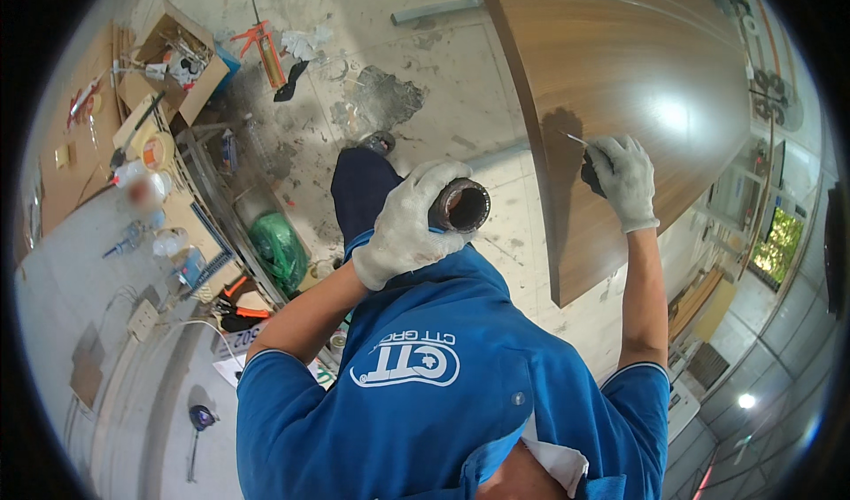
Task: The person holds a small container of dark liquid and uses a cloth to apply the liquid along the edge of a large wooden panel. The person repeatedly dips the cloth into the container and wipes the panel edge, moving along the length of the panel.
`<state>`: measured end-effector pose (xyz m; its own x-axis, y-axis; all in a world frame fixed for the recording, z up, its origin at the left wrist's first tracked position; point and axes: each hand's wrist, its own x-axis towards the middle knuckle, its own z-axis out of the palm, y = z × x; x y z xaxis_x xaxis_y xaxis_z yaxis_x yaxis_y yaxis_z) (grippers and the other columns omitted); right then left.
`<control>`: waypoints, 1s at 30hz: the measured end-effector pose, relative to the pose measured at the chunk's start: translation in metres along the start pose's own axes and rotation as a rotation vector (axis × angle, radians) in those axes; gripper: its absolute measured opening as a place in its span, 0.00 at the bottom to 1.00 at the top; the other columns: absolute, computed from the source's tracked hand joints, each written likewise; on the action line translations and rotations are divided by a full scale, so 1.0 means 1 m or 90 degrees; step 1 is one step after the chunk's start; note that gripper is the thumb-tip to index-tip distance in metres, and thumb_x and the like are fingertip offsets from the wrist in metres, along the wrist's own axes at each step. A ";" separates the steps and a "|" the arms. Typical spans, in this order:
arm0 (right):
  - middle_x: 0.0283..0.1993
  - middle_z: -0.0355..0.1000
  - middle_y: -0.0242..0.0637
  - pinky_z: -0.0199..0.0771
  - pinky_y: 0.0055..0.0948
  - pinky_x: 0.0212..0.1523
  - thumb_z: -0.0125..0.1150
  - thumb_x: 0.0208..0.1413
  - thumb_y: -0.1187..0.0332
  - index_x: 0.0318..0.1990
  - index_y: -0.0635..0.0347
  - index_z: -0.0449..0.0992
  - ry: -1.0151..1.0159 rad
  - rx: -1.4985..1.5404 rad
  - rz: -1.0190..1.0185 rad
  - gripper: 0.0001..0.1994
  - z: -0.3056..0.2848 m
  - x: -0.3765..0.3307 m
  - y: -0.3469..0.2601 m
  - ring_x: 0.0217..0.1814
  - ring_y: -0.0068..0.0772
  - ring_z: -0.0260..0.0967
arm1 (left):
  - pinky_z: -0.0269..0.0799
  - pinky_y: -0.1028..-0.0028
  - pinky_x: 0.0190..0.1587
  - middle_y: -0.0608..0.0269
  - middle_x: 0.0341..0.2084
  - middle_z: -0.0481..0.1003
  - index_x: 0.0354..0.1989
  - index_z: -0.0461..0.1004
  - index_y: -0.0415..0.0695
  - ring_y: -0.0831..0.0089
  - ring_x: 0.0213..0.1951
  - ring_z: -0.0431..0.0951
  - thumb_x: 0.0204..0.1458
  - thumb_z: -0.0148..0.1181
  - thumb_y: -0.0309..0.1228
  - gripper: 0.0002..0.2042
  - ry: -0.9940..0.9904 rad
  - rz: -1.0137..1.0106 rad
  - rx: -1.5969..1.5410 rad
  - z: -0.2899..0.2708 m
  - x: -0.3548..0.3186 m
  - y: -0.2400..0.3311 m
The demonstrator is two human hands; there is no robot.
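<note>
My left hand [409, 221], in a pale work glove, is wrapped round a dark, round open-topped can [474, 208] with a stained brown inside, held in front of my body. Over at the right, my gloved right hand [627, 181] grips a small tool [591, 174] with a dark body and a thin light tip; its exact kind is hard to make out. That hand is over a large brown wood-grain panel [620, 66], close to its left edge. A darker patch [560, 137], perhaps shadow, shows on the panel beside the tool's tip.
An orange caulking gun [266, 53] and crumpled paper [305, 42] lie on the stained floor [469, 75]. At the left are a cardboard box [204, 93] of small items, a cluttered bench with tape rolls [158, 150], a green plastic bag [279, 248] and orange-handled pliers [239, 305].
</note>
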<state>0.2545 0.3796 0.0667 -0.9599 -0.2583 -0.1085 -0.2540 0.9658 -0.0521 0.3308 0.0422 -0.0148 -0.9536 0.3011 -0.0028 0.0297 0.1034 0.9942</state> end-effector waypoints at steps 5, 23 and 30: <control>0.40 0.78 0.32 0.75 0.43 0.50 0.67 0.59 0.65 0.43 0.49 0.83 -0.019 0.001 -0.076 0.06 0.006 -0.009 0.014 0.47 0.43 0.75 | 0.77 0.64 0.56 0.49 0.51 0.78 0.59 0.73 0.41 0.54 0.52 0.81 0.35 0.82 0.26 0.37 0.034 -0.009 -0.017 0.038 -0.020 0.001; 0.39 0.77 0.32 0.75 0.42 0.49 0.66 0.59 0.65 0.39 0.50 0.84 -0.017 -0.017 -0.219 0.04 0.035 -0.018 0.038 0.45 0.42 0.75 | 0.75 0.64 0.59 0.51 0.54 0.76 0.60 0.73 0.44 0.56 0.55 0.80 0.36 0.80 0.25 0.37 0.072 -0.061 -0.001 0.085 -0.040 0.020; 0.38 0.76 0.32 0.76 0.43 0.47 0.66 0.58 0.66 0.38 0.49 0.83 -0.076 -0.025 -0.247 0.03 0.028 -0.023 0.039 0.43 0.42 0.75 | 0.75 0.63 0.58 0.50 0.53 0.77 0.59 0.73 0.42 0.55 0.54 0.80 0.35 0.80 0.27 0.37 0.087 -0.043 0.016 0.082 -0.037 0.020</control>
<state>0.2703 0.4232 0.0389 -0.7723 -0.6020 -0.2027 -0.6010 0.7958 -0.0734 0.3914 0.1104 -0.0034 -0.9856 0.1607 -0.0530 -0.0298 0.1432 0.9892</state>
